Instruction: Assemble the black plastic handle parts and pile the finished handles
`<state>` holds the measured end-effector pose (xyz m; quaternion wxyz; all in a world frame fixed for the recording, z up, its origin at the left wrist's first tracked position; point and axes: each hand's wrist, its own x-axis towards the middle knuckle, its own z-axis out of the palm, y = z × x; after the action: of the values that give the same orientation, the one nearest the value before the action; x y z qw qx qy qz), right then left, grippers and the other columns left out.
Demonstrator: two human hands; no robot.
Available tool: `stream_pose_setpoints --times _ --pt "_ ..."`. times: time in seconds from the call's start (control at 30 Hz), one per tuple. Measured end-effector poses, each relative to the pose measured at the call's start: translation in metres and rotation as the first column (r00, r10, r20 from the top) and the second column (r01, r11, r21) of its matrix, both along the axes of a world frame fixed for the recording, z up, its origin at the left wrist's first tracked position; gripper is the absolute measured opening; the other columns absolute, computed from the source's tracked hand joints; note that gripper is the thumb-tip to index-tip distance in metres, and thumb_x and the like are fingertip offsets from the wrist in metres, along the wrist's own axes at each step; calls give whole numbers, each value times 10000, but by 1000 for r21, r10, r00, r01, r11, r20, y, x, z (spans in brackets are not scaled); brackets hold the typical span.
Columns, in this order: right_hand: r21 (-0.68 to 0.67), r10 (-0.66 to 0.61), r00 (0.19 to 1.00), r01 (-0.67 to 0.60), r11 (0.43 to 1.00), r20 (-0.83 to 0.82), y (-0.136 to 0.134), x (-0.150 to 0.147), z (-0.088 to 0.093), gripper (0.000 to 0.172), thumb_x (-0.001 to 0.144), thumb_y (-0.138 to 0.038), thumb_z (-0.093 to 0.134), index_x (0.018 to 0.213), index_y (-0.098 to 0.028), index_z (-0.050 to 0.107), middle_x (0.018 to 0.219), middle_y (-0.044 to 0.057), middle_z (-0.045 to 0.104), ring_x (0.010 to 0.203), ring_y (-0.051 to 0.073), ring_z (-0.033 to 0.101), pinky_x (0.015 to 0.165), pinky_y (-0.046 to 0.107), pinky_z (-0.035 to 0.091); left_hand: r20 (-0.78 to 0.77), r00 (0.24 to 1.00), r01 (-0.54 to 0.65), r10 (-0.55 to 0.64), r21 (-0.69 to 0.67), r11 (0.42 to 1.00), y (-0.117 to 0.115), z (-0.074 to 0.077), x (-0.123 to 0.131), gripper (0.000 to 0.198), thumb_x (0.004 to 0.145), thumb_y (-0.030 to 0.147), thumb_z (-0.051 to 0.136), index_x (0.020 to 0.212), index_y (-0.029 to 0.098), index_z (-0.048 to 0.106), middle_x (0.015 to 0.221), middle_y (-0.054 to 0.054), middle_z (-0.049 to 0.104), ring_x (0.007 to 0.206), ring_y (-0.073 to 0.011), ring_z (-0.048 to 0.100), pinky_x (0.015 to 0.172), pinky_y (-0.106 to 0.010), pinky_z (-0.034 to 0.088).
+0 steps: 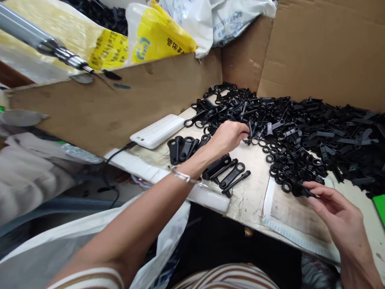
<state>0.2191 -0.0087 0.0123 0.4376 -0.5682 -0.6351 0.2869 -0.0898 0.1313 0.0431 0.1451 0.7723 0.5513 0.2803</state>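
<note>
So the left hand [230, 136] is in at the near side of the black plastic lever pile [270, 112], which sits along the counter's [252, 176] far edge; fingertips bunched, but can't tell if they've actually got one. The right hand [337, 208] is pinching a small black part [307, 191] right beside the heap of black rings [296, 166]. A few loose levers [232, 176] lie by the counter's near edge, and a white power bank [159, 130] sits toward its left.

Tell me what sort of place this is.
Likely a small-parts workshop or factory: a heap of small, black, plastic-looking parts, a grey cylindrical screwdriver-like tool at upper left, and an upright brown cardboard panel behind the heap.
</note>
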Motion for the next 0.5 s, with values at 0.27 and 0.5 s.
stream_pose_setpoints --times 0.27,0.5 --pt "-187 130 807 -285 940 -577 -11 -35 -16 125 899 -330 615 986 -240 603 1344 138 619 1097 302 675 834 482 610 665 723 262 -189 -10 965 -119 -11 55 193 919 210 538 989 166 712 1221 -114 698 1136 -217 652 1020 -321 455" --pt "-176 120 789 -278 944 -603 -22 -29 -26 210 934 -431 520 1062 -307 632 1288 97 665 1048 280 695 810 477 602 792 475 586 -383 40 809 -151 -30 86 231 932 168 504 1019 151 718 1338 -175 614 1264 -262 575 1111 -381 400"
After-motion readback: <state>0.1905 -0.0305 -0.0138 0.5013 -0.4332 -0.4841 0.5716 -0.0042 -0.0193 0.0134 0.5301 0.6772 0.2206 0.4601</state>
